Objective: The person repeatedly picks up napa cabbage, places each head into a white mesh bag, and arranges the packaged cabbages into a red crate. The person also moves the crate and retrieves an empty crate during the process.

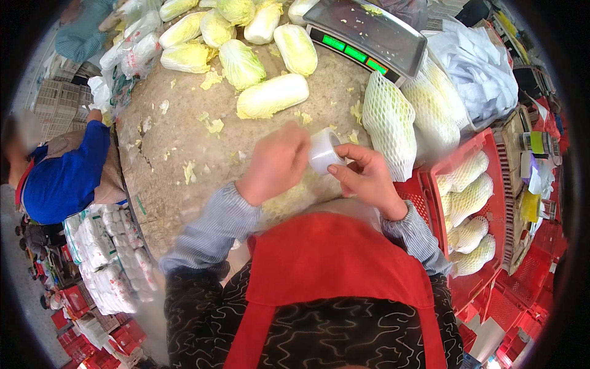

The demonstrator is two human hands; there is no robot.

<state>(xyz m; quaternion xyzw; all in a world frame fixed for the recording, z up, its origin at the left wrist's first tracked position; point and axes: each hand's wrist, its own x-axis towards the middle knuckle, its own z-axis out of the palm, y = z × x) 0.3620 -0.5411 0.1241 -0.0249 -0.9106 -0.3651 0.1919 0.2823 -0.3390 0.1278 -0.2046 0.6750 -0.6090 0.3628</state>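
My right hand [365, 175] grips a roll of clear tape [321, 150], thumb on its near side. Just left of the roll, my left hand [273, 166] is blurred, its fingers curled in a pinch; whatever it holds, if anything, is too small to make out. Above both hands lies a pale napa cabbage [272, 96] on the worn worktable [160, 184], among leaf scraps. Right of the roll lie cabbages in white foam nets [388, 123]. A red apron [335, 258] covers my front.
More cabbages [236, 61] lie at the back beside a scale [362, 37]. A red crate [501, 203] at right holds netted cabbages [467, 203]. Plastic sheets [470, 71] lie back right. Packaged white bundles [110, 258] are lower left. A person in blue [61, 181] stands at left.
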